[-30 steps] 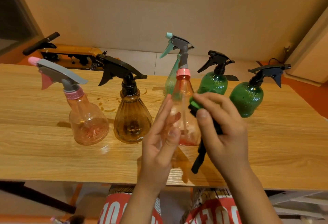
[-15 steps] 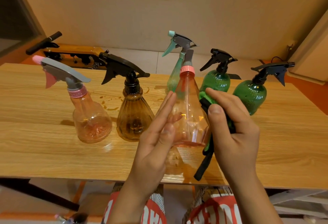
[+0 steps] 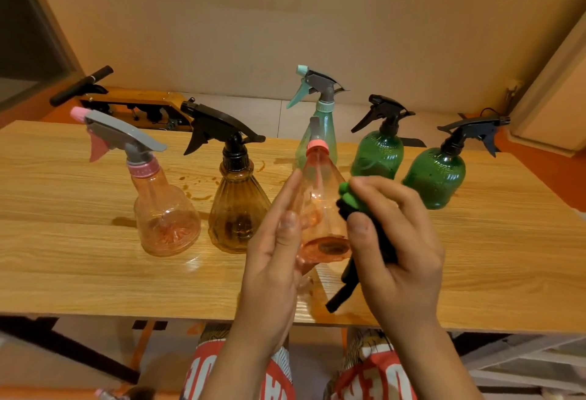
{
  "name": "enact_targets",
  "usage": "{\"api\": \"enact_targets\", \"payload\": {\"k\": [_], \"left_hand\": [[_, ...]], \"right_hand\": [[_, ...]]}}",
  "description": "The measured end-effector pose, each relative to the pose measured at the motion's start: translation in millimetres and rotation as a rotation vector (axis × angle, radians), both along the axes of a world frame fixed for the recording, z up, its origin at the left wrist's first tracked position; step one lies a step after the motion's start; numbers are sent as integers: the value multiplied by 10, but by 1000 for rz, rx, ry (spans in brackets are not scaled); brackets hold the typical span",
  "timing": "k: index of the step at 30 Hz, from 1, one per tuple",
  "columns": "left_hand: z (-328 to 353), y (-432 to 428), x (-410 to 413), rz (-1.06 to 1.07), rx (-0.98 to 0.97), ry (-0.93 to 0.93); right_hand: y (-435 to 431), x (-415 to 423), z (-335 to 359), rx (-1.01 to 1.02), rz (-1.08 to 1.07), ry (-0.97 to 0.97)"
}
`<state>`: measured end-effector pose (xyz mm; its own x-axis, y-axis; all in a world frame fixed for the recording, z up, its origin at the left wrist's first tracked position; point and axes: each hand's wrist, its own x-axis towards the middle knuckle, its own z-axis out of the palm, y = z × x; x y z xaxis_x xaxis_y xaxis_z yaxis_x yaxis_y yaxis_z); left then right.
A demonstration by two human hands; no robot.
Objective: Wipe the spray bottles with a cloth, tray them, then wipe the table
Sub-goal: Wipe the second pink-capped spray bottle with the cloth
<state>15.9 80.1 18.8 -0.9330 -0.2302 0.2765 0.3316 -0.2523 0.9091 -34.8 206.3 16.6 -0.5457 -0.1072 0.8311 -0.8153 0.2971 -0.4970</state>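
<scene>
A head-worn view looked down across a pale wooden bench (image 3: 95, 272) with the person's two bare hands raised at its near edge. The left grip (image 3: 272, 260) held a clear pink spray bottle (image 3: 320, 196) above the bench, straight fingers laid along the bottle's 9 o'clock side and the thumb pressed on its near face, so the bottle was pinched between them. The bottle was tilted, its pink collar pointing toward 12 o'clock and its round base turned toward the viewer. The right grip (image 3: 399, 247) was curled round a bunched green and black cloth (image 3: 347, 196), pressing it against the bottle's 3 o'clock side, with a black strip of the cloth dangling below the palm. Five more bottles stood upright on the bench in a loose arc beyond the hands: a pale pink bottle (image 3: 165, 218) with a grey trigger at 10 o'clock, an amber ribbed bottle (image 3: 237, 212) with a black trigger at 11 o'clock, a tall teal bottle (image 3: 320, 126) at 12 o'clock directly behind the held one, a dark green bottle (image 3: 377, 155) at 1 o'clock, and a second green bottle (image 3: 436, 177) at 2 o'clock. Small wet splashes (image 3: 196, 190) marked the bench between the pale pink and amber bottles.
</scene>
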Motion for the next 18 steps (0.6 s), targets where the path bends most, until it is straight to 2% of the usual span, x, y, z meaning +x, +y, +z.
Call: {"api": "enact_targets", "payload": {"k": [5,11,18], "left_hand": [[-94,-25,13,-62,-138,45],[-134,-96,9,-33,-364,136],[-98,-4,9,5,-211,149]], "right_hand": [[21,-42,83,-256,-5,-335],[52,-98,331,-279,67,-553],[20,-29,261,-344,149,-603]]}}
